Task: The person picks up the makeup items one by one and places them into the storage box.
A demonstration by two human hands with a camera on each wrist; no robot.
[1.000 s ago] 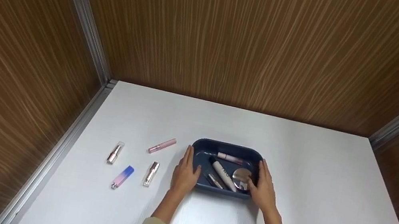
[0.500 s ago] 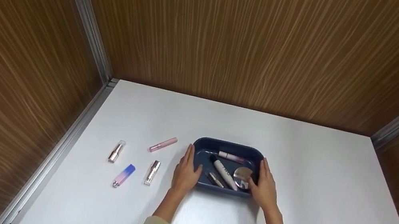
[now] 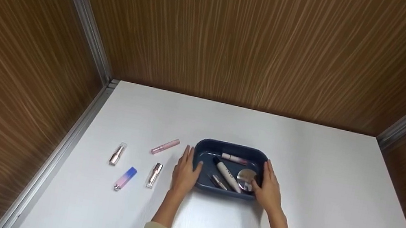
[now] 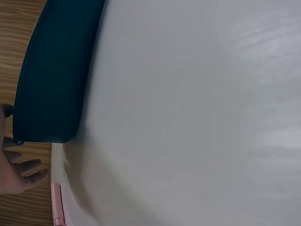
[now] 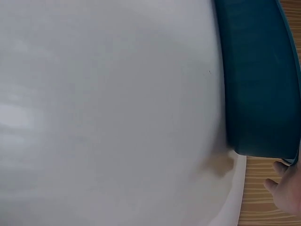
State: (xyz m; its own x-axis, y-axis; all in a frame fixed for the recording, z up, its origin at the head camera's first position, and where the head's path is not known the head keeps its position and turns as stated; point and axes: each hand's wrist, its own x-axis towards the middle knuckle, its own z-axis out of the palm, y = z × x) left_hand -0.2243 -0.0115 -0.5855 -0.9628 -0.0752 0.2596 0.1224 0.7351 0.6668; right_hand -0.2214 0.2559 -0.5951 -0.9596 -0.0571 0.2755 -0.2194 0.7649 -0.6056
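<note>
Dk blue tray (image 3: 221,191), rect., rounded crnrs.

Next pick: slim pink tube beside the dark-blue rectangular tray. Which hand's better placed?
Likely the left hand: it's at the left end of the tray, nearer the tube. The right hand is at the opposite end.
</note>
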